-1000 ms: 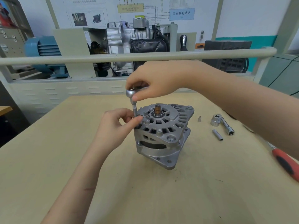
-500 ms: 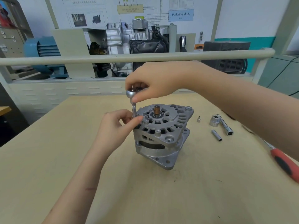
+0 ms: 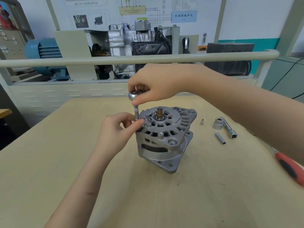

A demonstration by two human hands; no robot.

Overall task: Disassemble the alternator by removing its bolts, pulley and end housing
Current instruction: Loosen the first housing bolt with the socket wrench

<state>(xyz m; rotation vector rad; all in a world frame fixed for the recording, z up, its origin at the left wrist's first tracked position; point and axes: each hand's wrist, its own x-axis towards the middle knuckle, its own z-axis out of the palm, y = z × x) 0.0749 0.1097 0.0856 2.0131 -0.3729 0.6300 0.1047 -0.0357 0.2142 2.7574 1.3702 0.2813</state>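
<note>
Pale wooden bench (image 3: pixel 65 162) in front; cream rail (image 3: pixel 98 60) behind; beyond, blue motor (image 3: pixel 44 53), cutaway gearbox (image 3: pixel 131 38), white wall (image 3: pixel 246 17) with diagram board (image 3: pixel 148 10).

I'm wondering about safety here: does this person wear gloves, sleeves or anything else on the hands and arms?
No. The left hand and right hand are bare, with no gloves, rings or watch visible. Both forearms are uncovered as far as the picture shows, so no sleeves appear. The left forearm bears a thin reddish mark.
</note>
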